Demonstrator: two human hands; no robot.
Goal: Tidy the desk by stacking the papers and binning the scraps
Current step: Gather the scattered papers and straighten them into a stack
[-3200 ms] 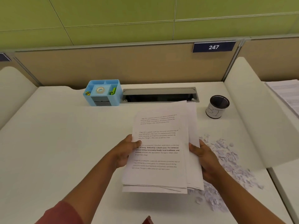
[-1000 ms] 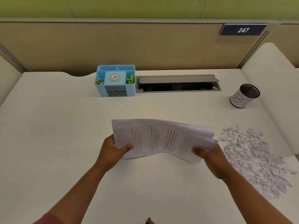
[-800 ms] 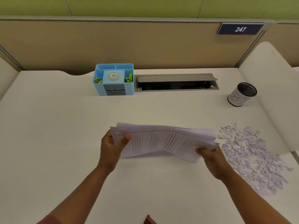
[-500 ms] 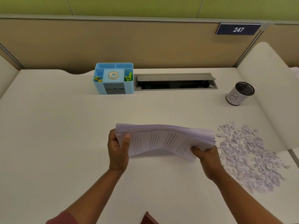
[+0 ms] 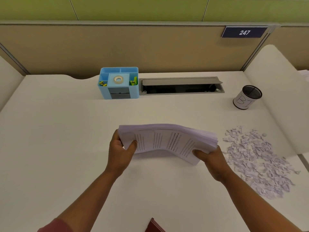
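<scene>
A stack of printed papers (image 5: 168, 141) stands on its long edge on the white desk (image 5: 58, 131), bowed in the middle, its printed face toward me. My left hand (image 5: 120, 151) grips the stack's left end, thumb on the front. My right hand (image 5: 210, 159) grips its lower right end. A wide scatter of small torn paper scraps (image 5: 255, 159) lies on the desk just right of my right hand. A small black mesh cup with a white label (image 5: 247, 99) stands at the back right.
A blue desk organiser (image 5: 118, 82) with a tape roll and clips sits at the back centre, beside an open grey cable tray (image 5: 182, 86). Beige partitions close the back and a white divider (image 5: 275, 91) curves along the right. A dark red object (image 5: 154, 226) pokes in at the bottom edge.
The stack went from held flat in portrait to turned sideways and stood on its long edge on the desk. Its sheets are now more even; my left hand's grip shifted to the end.
</scene>
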